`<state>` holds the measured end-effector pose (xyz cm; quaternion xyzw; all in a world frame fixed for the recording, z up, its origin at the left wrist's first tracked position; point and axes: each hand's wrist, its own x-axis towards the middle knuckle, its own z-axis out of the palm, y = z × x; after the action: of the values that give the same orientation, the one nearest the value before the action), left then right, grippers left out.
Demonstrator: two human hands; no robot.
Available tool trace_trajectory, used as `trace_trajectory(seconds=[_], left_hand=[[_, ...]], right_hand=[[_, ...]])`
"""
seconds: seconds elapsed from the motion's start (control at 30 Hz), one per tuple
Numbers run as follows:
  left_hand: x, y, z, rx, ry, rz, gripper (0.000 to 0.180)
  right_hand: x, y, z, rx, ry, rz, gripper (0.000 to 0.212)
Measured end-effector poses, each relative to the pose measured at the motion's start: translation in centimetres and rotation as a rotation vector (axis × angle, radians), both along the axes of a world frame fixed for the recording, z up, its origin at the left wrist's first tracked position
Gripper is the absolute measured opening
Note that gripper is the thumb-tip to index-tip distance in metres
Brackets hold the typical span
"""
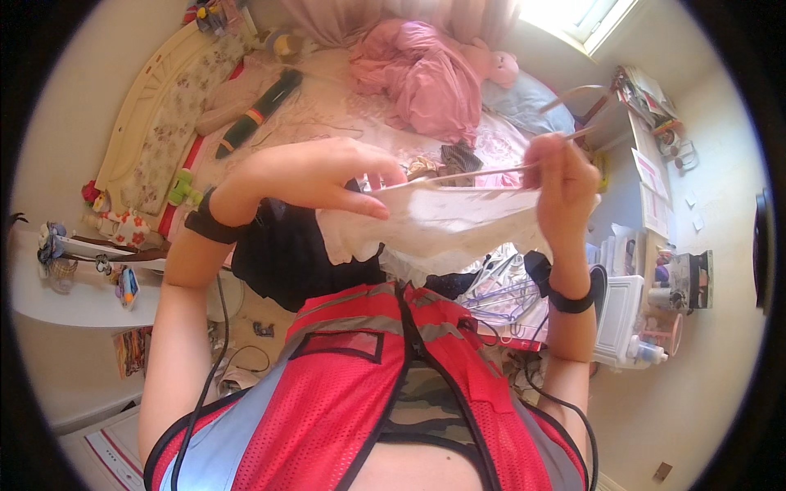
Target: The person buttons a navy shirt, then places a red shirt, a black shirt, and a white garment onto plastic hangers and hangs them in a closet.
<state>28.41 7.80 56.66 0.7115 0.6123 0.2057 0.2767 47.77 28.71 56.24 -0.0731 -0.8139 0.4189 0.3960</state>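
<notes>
A white garment (458, 219) of thin cloth hangs between my two hands in front of my chest. Along its top edge runs the pale thin bar of a clothes hanger (471, 175). My right hand (565, 173) is closed round this bar and the cloth at the right; the hanger's far end beyond it is blurred. At the left end, the thumb and fingers of my left hand (344, 182) close on the garment's edge and the bar's end. What lies inside the left fingers is partly hidden. Black cloth (286, 254) lies below my left forearm.
Ahead is a bed (319, 123) with a pink quilt (422, 78) and a dark green long cushion (260, 113). Several hangers (512, 290) lie in a heap below my right hand. A white cabinet (620, 319) and a cluttered desk (643, 147) stand right; a shelf (82, 307) is left.
</notes>
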Motion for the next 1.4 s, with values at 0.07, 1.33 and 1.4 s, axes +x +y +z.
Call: trace_trajectory(seconds=[0.07, 1.33, 1.4], left_hand=[[0.1, 0.3, 0.6, 0.051, -0.003, 0.003, 0.042], [0.3, 2.1, 3.3, 0.758, -0.692, 0.512, 0.044], [1.8, 1.3, 4.2, 0.700, -0.794, 0.592, 0.047]], right_hand=[[0.3, 0.4, 0.8, 0.018, -0.006, -0.015, 0.032], [9.4, -4.3, 12.8, 1.234, 0.439, 0.511, 0.049], [9.6, -4.9, 12.6, 1.099, 0.413, 0.542, 0.053]])
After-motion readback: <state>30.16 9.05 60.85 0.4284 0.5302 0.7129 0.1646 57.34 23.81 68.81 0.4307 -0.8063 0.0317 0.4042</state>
